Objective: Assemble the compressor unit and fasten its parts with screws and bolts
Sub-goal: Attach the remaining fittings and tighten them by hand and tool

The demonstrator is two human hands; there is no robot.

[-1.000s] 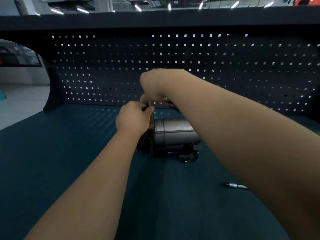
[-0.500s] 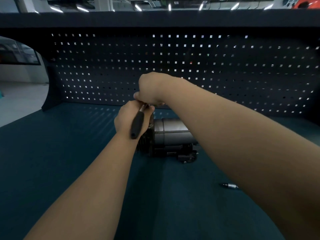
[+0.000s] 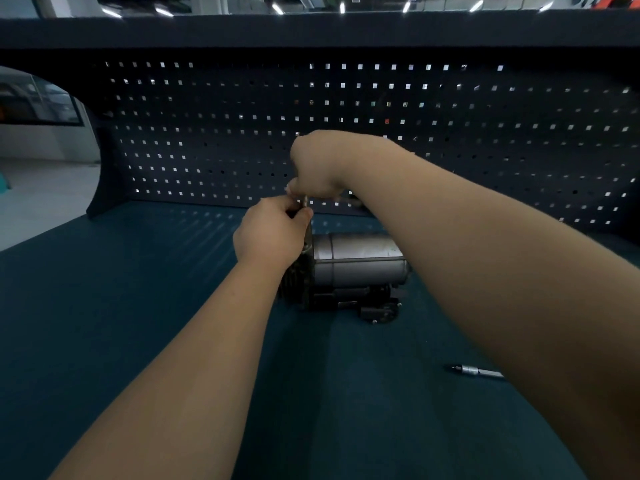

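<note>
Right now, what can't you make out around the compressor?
Head view:
Small metal piece the left hand pinches: too small to identify.
Fingers of the right hand: hidden under its own back.
Left end of the compressor: behind the left hand.
Rear end of the silver tool: under the right forearm.

Your one head camera looks forward and down over the desk (image 3: 104,323), close, facing the pegboard (image 3: 485,150) across the upper frame.
</note>
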